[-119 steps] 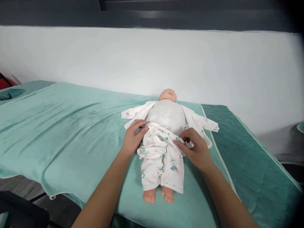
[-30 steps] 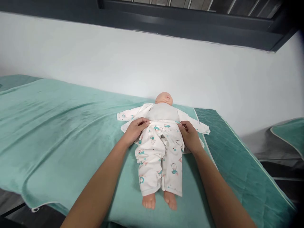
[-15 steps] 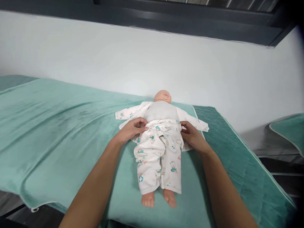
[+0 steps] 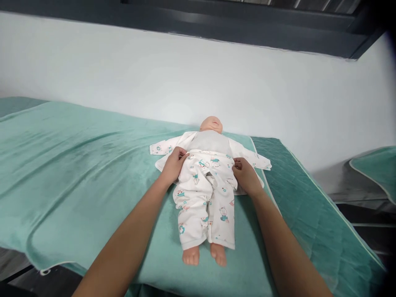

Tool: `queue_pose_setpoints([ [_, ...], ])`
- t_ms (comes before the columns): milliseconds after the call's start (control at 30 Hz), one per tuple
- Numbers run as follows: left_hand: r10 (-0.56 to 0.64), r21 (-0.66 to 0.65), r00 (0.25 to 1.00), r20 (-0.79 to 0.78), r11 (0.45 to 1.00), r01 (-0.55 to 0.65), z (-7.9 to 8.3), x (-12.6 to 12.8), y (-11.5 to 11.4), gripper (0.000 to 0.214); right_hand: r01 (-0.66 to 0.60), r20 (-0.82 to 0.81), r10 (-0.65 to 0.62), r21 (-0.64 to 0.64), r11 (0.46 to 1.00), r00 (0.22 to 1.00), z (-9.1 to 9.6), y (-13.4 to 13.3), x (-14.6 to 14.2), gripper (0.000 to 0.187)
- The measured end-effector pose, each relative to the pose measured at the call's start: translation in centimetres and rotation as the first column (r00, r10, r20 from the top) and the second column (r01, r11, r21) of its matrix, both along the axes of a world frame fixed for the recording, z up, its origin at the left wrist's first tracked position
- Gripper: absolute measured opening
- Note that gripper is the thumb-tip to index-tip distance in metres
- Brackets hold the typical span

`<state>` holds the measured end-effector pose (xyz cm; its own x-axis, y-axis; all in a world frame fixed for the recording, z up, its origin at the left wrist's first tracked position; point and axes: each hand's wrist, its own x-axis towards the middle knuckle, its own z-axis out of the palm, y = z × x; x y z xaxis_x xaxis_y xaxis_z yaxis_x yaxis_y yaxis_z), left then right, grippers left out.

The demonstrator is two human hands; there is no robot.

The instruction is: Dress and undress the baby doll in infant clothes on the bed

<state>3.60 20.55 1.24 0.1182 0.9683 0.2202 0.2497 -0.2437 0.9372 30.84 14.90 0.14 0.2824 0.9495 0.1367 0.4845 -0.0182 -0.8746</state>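
A baby doll (image 4: 211,124) lies on its back on a teal blanket (image 4: 77,165), head toward the wall and bare feet toward me. It wears white printed trousers (image 4: 204,198) and lies on an open white printed jacket (image 4: 161,149) with sleeves spread out. My left hand (image 4: 173,165) pinches the trousers' waistband at the doll's left side in the picture. On the other side my right hand (image 4: 246,175) grips the same waistband. The waistband sits high on the grey belly (image 4: 210,142).
The blanket covers a table that runs along a white wall (image 4: 278,90) under a dark window frame. A darker quilted teal cover (image 4: 309,198) shows at the right. Another teal-covered surface (image 4: 377,169) stands further right. The table's front edge is near my elbows.
Both hands have drawn the trousers' waistband further up the doll's belly, toward its chest. The trouser legs have ridden up a little with it.
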Motion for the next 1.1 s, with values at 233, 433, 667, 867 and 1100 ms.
queue_pose_setpoints([
  [233,-0.179,-0.263,0.983,0.042,0.947,0.183,0.9,-1.3,0.0,0.040,-0.194,-0.321,0.193,0.028,0.981,0.927,-0.1,-0.2,0.0,0.037],
  [433,-0.380,-0.313,0.890,0.252,0.838,0.447,2.3,-1.2,-0.8,0.043,-0.201,-0.353,0.201,0.038,0.979,0.914,0.2,-0.5,-0.4,0.027],
  [667,-0.321,-0.253,0.897,0.303,0.881,0.400,1.7,-0.7,-1.0,0.044,-0.177,-0.536,0.198,0.089,0.980,0.821,0.3,-0.1,-1.1,0.026],
  [867,-0.260,-0.264,0.925,0.276,0.905,0.333,1.6,-0.3,-1.2,0.039,-0.147,-0.576,0.128,0.014,0.989,0.807,0.3,0.1,-1.2,0.021],
  [1100,-0.187,-0.315,0.958,0.220,0.915,0.251,1.4,0.3,-0.6,0.034,-0.115,-0.478,0.037,-0.135,0.984,0.877,0.7,0.2,-0.7,0.020],
])
